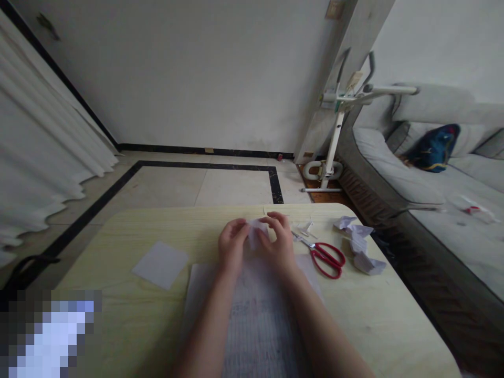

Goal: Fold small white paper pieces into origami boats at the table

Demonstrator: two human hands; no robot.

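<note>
Between both hands is a small folded piece of white paper (pixel 255 231), held over the far part of the table. My left hand (pixel 232 242) pinches its left edge. On its other side, my right hand (pixel 280 239) grips the paper with the thumb in front and the fingers curled above. Under my forearms lies a large sheet with writing (pixel 260 315). Scissors (pixel 327 259) with red handles rest just right of my right hand, and thin paper scraps (pixel 305 228) are scattered by their blades. A square of white paper (pixel 160 265) lies to the left.
Several folded paper shapes (pixel 360 241) stand along the right edge of the wooden table (pixel 106 310). Beyond that edge is a grey sofa (pixel 417 194). White exercise equipment (pixel 333 136) stands past the far right corner, and a white curtain (pixel 43 136) hangs at left.
</note>
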